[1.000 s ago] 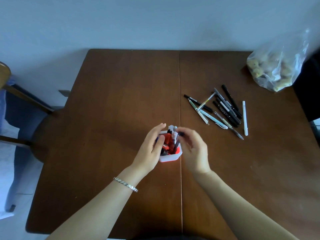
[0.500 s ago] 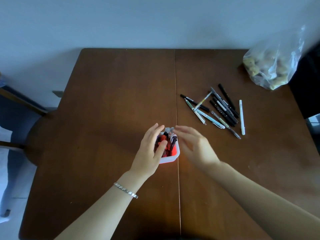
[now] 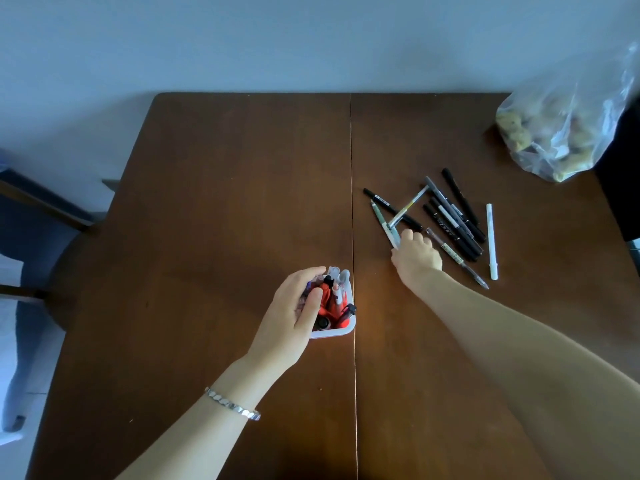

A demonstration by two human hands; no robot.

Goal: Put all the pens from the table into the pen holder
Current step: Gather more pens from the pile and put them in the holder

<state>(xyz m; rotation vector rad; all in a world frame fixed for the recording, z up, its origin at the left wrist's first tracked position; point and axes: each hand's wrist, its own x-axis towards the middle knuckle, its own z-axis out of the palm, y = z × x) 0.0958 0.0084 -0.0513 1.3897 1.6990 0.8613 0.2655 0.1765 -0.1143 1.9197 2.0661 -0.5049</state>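
Head camera looks steeply down over the table (single view).

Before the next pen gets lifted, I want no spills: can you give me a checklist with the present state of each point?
1. Pen holder upright on the table: ok.
2. Left hand steadying the holder: ok.
3. Right hand at the pen pile: ok.
4. Fingers closed on one pen: cannot tell.
5. Room left in the holder: cannot tell, it looks crowded.
6. Plastic bag clear of the pile: ok.
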